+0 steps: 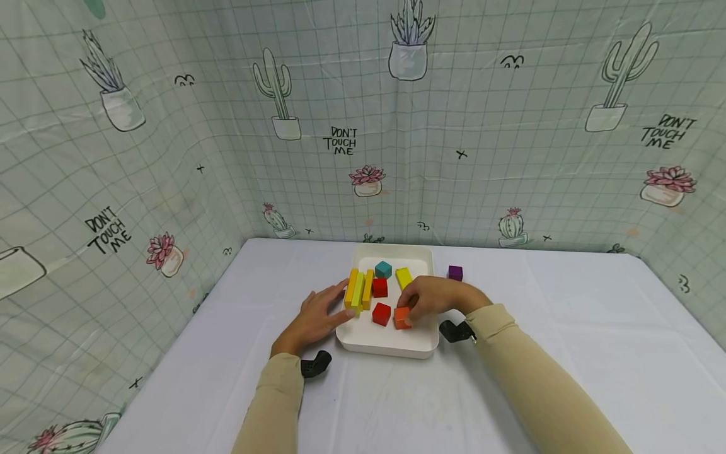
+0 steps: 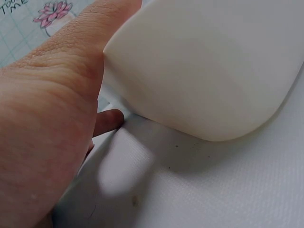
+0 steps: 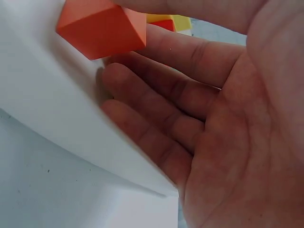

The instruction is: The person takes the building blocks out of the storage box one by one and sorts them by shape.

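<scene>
My right hand [image 1: 437,295] reaches over the right side of a white tray [image 1: 363,342] and pinches an orange cube [image 1: 401,319] between thumb and fingers. In the right wrist view the orange cube [image 3: 104,33] sits at the fingertips, close over the tray floor. My left hand [image 1: 314,320] rests at the tray's left edge, fingers extended and thumb at the rim beside three upright-lying yellow bars [image 1: 357,291]. Left of the orange cube is a red cube [image 1: 382,314]; another red cube [image 1: 380,288] and a teal cube [image 1: 383,270] lie farther back.
A yellow block [image 1: 403,277] lies at the tray's back right, partly behind my right hand. Outside the tray, a purple cube [image 1: 455,273] stands on the white tablecloth [image 1: 374,403]. A patterned curtain [image 1: 442,195] hangs along the table's far edge.
</scene>
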A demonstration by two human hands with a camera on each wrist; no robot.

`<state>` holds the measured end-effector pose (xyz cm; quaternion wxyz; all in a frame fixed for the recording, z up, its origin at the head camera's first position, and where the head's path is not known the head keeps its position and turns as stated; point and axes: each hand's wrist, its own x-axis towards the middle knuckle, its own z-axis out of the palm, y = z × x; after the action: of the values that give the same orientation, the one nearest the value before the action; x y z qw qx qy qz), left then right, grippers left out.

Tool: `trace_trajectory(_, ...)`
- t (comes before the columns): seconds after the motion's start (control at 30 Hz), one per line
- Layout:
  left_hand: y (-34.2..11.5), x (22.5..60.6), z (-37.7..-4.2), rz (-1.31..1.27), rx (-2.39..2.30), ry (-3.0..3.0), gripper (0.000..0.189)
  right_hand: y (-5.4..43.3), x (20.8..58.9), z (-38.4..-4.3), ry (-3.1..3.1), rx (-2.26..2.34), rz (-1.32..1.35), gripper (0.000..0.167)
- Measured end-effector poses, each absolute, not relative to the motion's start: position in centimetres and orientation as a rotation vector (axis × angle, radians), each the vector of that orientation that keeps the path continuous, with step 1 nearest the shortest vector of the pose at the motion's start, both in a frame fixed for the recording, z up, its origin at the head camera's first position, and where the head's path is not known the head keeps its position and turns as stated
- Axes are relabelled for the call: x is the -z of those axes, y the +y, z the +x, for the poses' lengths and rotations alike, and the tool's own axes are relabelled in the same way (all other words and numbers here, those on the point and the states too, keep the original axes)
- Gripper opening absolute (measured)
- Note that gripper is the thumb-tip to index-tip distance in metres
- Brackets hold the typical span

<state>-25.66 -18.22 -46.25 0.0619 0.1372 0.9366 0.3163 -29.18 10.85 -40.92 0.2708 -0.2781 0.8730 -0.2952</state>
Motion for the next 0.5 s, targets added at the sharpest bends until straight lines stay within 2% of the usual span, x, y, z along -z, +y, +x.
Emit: trace_trajectory(0.5,-18.05,45.9,-25.49,0.403,-0.965,2.834,0.08,11.11,40.94,-29.27,2.387,0.84,-0.778,0.015)
